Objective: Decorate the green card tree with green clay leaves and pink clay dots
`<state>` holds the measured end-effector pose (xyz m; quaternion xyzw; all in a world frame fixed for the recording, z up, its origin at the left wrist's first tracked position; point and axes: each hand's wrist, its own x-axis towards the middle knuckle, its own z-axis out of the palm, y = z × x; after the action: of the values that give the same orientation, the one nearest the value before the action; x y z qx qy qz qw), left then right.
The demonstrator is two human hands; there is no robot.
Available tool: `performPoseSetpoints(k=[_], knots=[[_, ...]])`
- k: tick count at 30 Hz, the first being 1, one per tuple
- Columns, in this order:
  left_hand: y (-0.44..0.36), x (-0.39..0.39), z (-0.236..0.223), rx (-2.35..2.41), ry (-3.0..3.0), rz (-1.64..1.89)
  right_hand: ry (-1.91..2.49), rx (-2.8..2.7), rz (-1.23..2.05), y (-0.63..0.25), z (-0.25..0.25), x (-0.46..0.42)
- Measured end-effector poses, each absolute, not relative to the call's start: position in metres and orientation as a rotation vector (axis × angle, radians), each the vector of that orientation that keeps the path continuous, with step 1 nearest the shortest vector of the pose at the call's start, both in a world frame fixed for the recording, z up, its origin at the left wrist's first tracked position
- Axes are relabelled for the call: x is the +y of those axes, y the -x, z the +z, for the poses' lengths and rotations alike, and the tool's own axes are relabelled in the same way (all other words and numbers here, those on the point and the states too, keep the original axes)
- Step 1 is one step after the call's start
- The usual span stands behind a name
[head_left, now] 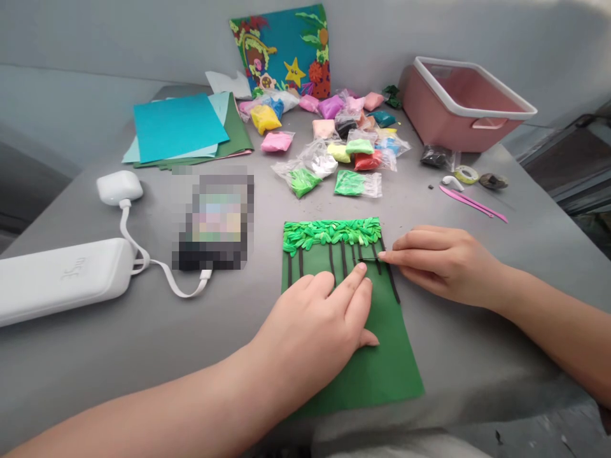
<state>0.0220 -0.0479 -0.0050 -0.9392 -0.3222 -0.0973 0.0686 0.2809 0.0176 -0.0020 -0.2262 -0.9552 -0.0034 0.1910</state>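
Observation:
A dark green sheet (382, 356) lies on the table, its top edge covered with leaf-like pieces of bright green clay (334, 234). Several thin black clay strips (344, 261) run down from the leaves. My right hand (439, 264) pinches one end of a short black clay strip (368, 259), held crosswise over the upright strips. My left hand (324, 318) rests on the sheet with nothing gripped; its index fingertip is at the strip's other end. The thumb is stretched out, and the hand hides part of the sheet.
Bags of coloured clay (351, 181) lie at the back. A pink basket (449, 114) stands back right, near pink modelling tools (472, 203). To the left are coloured sheets (176, 127), a blurred phone (217, 222), a power bank (67, 277) and an earbud case (119, 187). Behind leans a sea picture (281, 51).

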Motion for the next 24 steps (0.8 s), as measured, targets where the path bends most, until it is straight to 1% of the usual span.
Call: performPoseSetpoints(k=[9,24], knots=[[-0.021,-0.047,-0.006,-0.948,2.817,-0.295,0.667,-2.693,-0.016,-0.288,-0.006,0.017],[-0.022,-0.047,-0.006,-0.947,2.824,-0.282,0.679,-2.724,-0.01,-0.293,0.003,0.018]])
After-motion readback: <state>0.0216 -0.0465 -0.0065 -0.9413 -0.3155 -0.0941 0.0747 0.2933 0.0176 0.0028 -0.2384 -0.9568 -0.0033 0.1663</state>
